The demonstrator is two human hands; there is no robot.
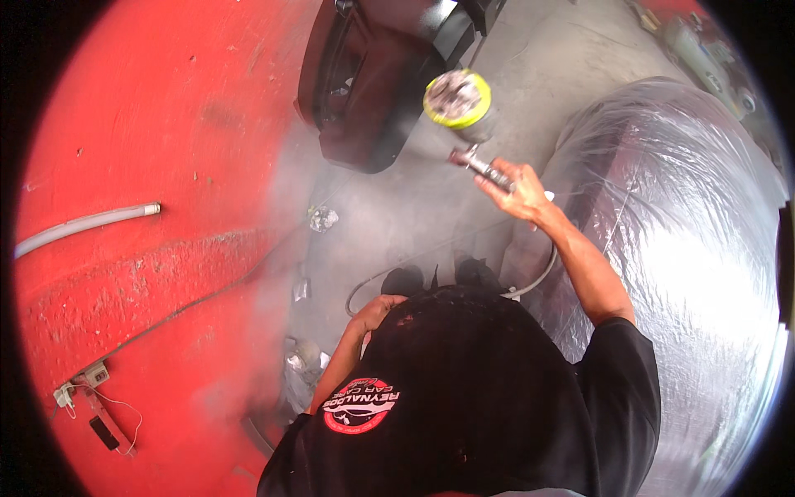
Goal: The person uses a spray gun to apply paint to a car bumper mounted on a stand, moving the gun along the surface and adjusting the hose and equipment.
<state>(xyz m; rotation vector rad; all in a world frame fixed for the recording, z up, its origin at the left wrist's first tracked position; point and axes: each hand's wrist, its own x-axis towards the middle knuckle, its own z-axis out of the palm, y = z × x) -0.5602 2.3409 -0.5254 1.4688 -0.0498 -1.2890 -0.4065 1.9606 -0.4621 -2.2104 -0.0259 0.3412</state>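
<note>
My right hand [523, 195] is wrapped round the handle of a metal spray gun [484, 169], held out ahead of me. On top of the gun sits a paint cup with a yellow-green rim [458, 98], its lid smeared grey and white. A pale mist hangs to the left of the nozzle. From the gun's handle an air hose [546, 269] curves down toward my waist. At the left side of my black shirt, my left hand [379, 313] is closed where a loop of the hose meets it; the shirt partly hides its fingers. Beyond the gun stands a dark glossy car bumper [373, 91].
A red wall [149, 149] runs along the left, with a tube light [91, 225] and a power outlet [95, 374] with cords. Plastic sheeting [662, 207] covers a large shape on the right. Crumpled scraps [323, 218] lie on the grey floor.
</note>
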